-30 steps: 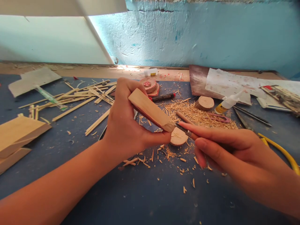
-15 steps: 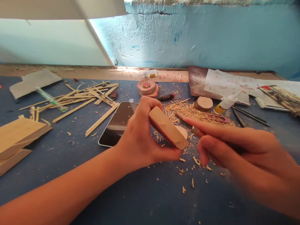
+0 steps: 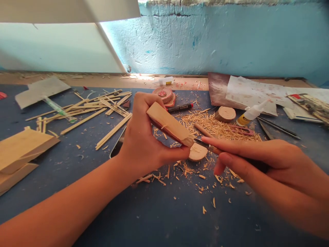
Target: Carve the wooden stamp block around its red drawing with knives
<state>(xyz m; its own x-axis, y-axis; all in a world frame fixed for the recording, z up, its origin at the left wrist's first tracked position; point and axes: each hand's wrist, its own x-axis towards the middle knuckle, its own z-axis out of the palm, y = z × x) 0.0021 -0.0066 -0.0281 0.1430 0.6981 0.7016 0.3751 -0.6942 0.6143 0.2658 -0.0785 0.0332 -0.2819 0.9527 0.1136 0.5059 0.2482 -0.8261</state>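
My left hand (image 3: 144,140) is closed round a pale wooden block (image 3: 169,124), held tilted above the blue table (image 3: 154,212). My right hand (image 3: 259,161) grips a thin carving knife (image 3: 205,145), forefinger stretched along it, with the blade's tip at the block's lower right end. A small round wooden disc (image 3: 197,152) lies on the table just under the blade. Wood shavings (image 3: 218,127) are scattered beneath and behind both hands.
Several thin wooden sticks (image 3: 97,109) lie at the left, wooden slabs (image 3: 20,151) at the far left. A phone (image 3: 117,148) shows partly behind my left wrist. A glue bottle (image 3: 250,113), marker (image 3: 180,107), round wood slices (image 3: 225,114) and papers (image 3: 252,91) sit at the right.
My left hand swung the block away to the right and down, then brought it back up. The knife tip is again against the block's end.
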